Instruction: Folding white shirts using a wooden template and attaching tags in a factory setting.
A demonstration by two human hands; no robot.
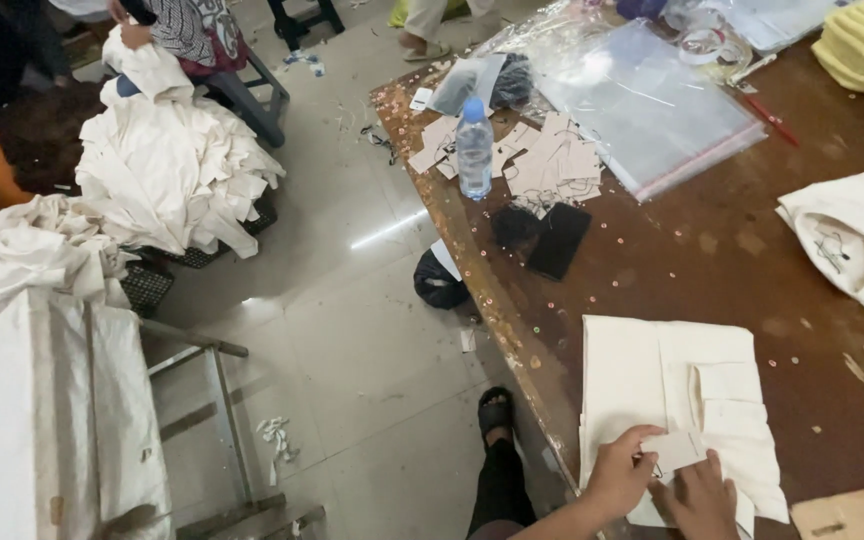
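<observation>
A folded cream garment (687,385) lies on the brown table (692,250) near its front edge. My left hand (620,470) and my right hand (700,500) meet at the garment's near edge. Both pinch a small pale card tag (674,449) with a dark string on it. The fingers hide part of the tag.
A water bottle (474,148), a pile of card tags (550,160), clear plastic bags (642,100), a black phone (559,240) and a second folded garment (857,240) sit on the table. Left of it are heaps of white cloth (167,170), a metal rack (217,400) and another seated person (187,30).
</observation>
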